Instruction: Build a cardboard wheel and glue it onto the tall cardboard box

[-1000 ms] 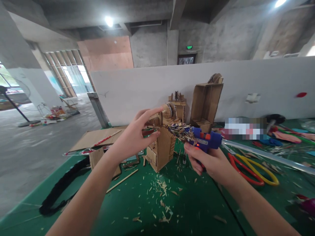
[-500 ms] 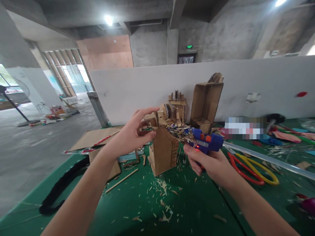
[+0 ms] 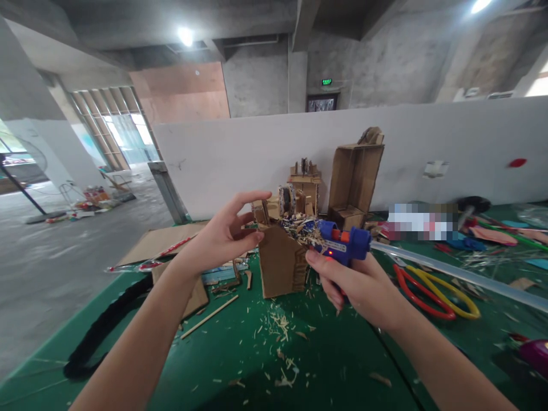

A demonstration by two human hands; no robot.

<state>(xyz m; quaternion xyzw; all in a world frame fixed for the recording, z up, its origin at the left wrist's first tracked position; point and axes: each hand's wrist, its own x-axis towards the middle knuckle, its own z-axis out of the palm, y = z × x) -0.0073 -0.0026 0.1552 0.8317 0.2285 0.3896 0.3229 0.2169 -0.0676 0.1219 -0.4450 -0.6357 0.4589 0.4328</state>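
A small cardboard box structure (image 3: 278,262) stands upright on the green table, with a cardboard wheel (image 3: 286,200) and small upright tabs on its top. My left hand (image 3: 222,231) is at its upper left edge, thumb against the side and index finger along an upright cardboard tab (image 3: 260,211); the other fingers are partly hidden behind. My right hand (image 3: 355,279) is wrapped round a blue glue gun (image 3: 349,242) with a lit red light. Wood and paper scraps (image 3: 306,229) cover its nozzle, which points left at the top of the box. A long clear glue stick (image 3: 449,268) protrudes from its back.
Behind stand a tall open cardboard box (image 3: 357,180) and another cardboard piece (image 3: 305,180) against a white partition (image 3: 240,154). A wooden stick (image 3: 209,317) and shavings (image 3: 280,325) lie in front. Red-handled and yellow loops (image 3: 462,305) lie right, a black fuzzy strip (image 3: 98,331) left.
The box has turned slightly, so its front faces me more squarely. The glue gun has shifted left and a little down with my right hand. My left hand remains at the box's upper edge.
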